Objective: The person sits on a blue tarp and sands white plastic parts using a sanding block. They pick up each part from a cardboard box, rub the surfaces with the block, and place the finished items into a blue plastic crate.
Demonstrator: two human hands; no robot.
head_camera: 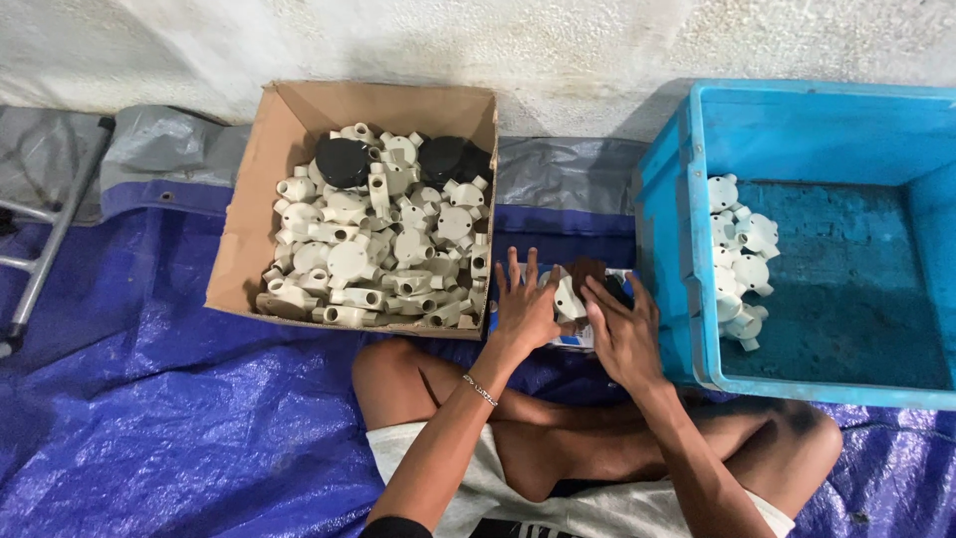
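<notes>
My left hand [522,305] and my right hand [619,329] meet over a cream plastic conduit junction box [568,296], held between the cardboard box and the blue crate. Fingers of the left hand are spread along its left side; the right hand curls around its right side, over a dark round lid [583,271]. A small white and blue carton [576,340] lies under the hands. The cardboard box [249,234] at my left holds several cream junction boxes [383,244] and black round lids [343,160].
A blue plastic crate [687,209] at right holds several cream junction boxes [739,261] along its left wall. I sit cross-legged on a blue tarpaulin [149,418]. A grey metal frame [45,249] lies far left. A white wall runs behind.
</notes>
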